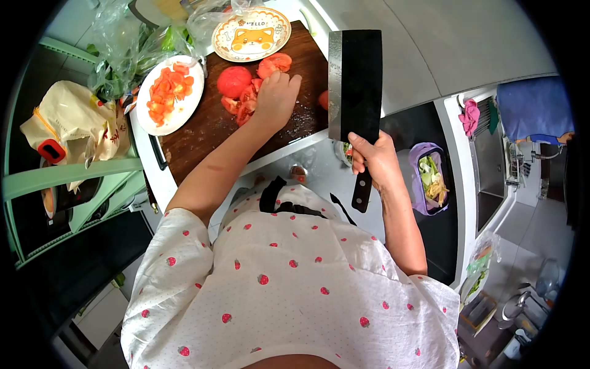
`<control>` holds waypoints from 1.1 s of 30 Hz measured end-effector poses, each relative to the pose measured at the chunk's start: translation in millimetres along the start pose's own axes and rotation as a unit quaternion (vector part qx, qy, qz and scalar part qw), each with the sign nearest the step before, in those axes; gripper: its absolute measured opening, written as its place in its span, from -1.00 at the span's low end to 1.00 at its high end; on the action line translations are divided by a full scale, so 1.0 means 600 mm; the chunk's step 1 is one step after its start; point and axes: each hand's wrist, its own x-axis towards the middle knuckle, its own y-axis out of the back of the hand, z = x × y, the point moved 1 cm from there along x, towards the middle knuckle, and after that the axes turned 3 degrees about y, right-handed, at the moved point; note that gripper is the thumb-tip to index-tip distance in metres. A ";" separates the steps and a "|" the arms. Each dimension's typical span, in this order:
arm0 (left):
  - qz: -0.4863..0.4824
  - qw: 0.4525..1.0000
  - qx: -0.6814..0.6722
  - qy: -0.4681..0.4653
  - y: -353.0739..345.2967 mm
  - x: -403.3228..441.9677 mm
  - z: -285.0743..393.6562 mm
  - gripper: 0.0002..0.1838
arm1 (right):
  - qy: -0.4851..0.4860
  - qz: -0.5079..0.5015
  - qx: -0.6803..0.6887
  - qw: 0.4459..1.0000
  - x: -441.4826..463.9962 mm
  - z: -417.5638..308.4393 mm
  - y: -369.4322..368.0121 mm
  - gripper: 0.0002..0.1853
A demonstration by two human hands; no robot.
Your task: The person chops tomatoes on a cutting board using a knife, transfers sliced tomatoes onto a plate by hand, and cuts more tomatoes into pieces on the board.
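My right hand (379, 161) grips the handle of a wide black cleaver (359, 86), its blade raised and pointing away from me, off the right side of the board. My left hand (278, 101) is curled down among cut tomatoes on the dark wooden cutting board (190, 144), fingers closed at a tomato piece (275, 64); the fingertips are partly hidden. Beside it lie a rounded tomato piece (234, 82) and several wedges (246, 109). Another bit of tomato (323, 99) shows next to the blade.
A white plate of chopped tomato (170, 95) overlaps the board's left side. A fox-patterned plate (252, 35) sits at its far edge. Plastic bags with greens (141, 49) stand far left. A purple-lined bin (430, 178) with scraps is at right. A cream bag (77, 123) rests on a green shelf.
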 end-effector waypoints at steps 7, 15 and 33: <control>0.152 0.954 -0.164 0.202 0.142 -0.084 -0.024 -0.52 | -0.019 -0.049 -0.086 0.995 0.010 -0.002 -0.017 -0.83; 0.119 0.963 -0.043 0.239 0.151 -0.235 -0.089 -0.59 | 0.050 -0.267 -0.425 0.864 0.047 0.029 -0.130 -0.80; 0.192 0.949 -0.093 0.233 0.148 -0.262 -0.109 -0.73 | 0.182 -0.231 -0.599 0.745 0.041 -0.021 -0.206 -0.75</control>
